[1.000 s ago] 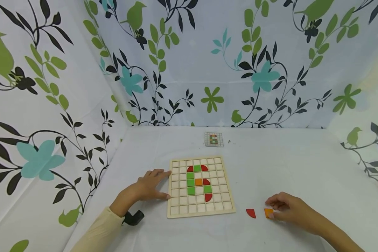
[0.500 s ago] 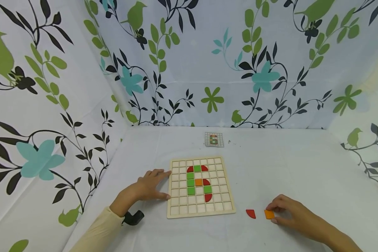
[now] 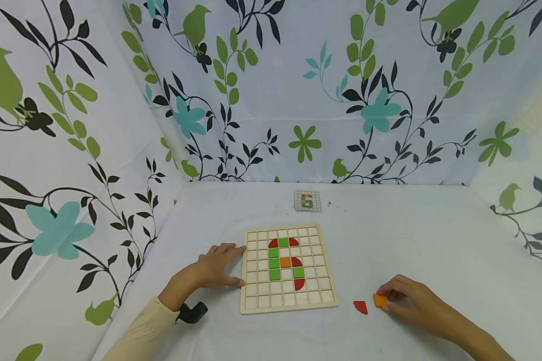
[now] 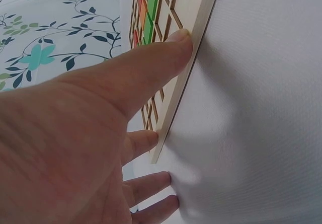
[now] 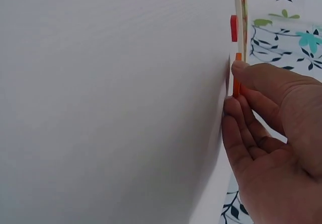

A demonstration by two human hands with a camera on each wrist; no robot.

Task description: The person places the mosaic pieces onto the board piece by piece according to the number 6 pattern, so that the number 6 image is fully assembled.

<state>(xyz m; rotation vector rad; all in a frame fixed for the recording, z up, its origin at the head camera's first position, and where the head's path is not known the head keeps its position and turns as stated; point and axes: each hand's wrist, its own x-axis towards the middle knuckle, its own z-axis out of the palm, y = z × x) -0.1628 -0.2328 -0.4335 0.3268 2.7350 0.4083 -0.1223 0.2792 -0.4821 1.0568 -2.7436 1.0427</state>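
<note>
My right hand pinches an orange square tile between thumb and fingers, low over the white tabletop. In the right wrist view the orange tile shows edge-on under the thumb. Just left of it lies a red quarter-round tile. My left hand has its thumb and a fingertip on the left edge of a wooden grid board; its fingers are spread and straight. Green, red and orange tiles fill some cells, among them an orange tile and a green tile.
A small card with a gridded colour pattern lies behind the board. A black object is beside the left wrist. Leaf-patterned cloth hangs at the back and sides of the white table.
My right hand has gripped the orange tile and moved it slightly left and up in the head view, nearer the red tile. My left hand stays at the board's edge.
</note>
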